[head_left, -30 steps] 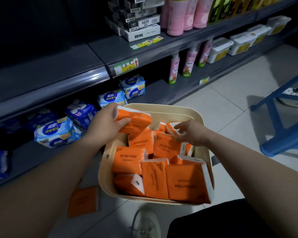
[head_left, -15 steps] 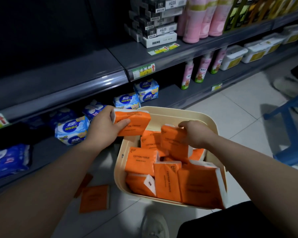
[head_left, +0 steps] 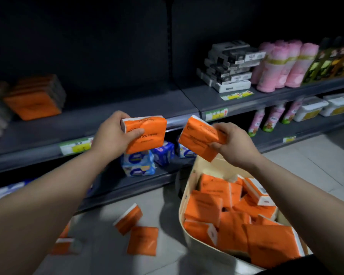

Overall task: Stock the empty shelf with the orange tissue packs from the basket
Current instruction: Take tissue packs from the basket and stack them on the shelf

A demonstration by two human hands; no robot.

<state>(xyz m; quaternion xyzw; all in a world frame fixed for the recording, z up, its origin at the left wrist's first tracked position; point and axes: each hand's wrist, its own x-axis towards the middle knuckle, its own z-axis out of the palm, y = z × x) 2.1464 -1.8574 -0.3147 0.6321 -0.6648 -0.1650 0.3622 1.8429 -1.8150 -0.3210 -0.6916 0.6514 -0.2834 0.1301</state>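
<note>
The shelf (head_left: 107,114) lay bare from an orange stack (head_left: 34,100) at far left to its right end, its front edge just beyond both hands. The left hand (head_left: 111,136) gripped one pack (head_left: 149,135), thumb across its face. The right hand (head_left: 235,147) pinched a second pack (head_left: 197,140), tilted, above the basket (head_left: 205,165) of packs.

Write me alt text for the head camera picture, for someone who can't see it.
The left hand and right hand each grip an orange tissue pack, the left pack and the right pack, in front of a mostly bare grey shelf. A cream basket below the right hand holds many more orange packs, and loose packs lie on the floor.
</note>
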